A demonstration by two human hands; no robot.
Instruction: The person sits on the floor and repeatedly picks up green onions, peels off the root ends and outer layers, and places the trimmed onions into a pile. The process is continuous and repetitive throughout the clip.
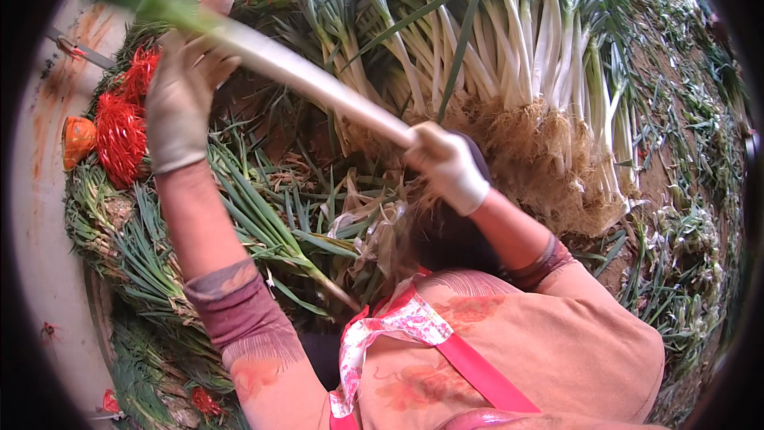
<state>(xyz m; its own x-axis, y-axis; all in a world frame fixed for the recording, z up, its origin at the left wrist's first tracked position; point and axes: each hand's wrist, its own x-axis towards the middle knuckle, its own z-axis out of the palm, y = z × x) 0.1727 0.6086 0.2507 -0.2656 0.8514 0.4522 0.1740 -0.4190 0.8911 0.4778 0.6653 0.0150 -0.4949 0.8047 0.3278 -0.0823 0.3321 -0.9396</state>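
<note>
My right hand [447, 164], in a pale work glove, grips a long leek [310, 86] near the root end of its white stalk. The stalk slants up to the left, and its green top is blurred. My left hand [185, 95], also gloved, is at the green end, behind the leek with some fingers apart. Blur and overlap hide whether it grips the stalk. Below the held leek are loose green leaves [262, 209] and pale, papery peelings [382, 227]. Beyond my right hand, several white-stalked leeks [531, 54] with brown, tangled roots [537, 131] lean in a row.
At the left are bundles of shiny red ties [119, 137] and an orange object [79, 142]. More leeks [149, 251] lie along a pale surface [42, 251]. Cut leaf scraps [686, 251] litter the brown ground at the right. A knife-like metal blade [89, 54] lies at upper left.
</note>
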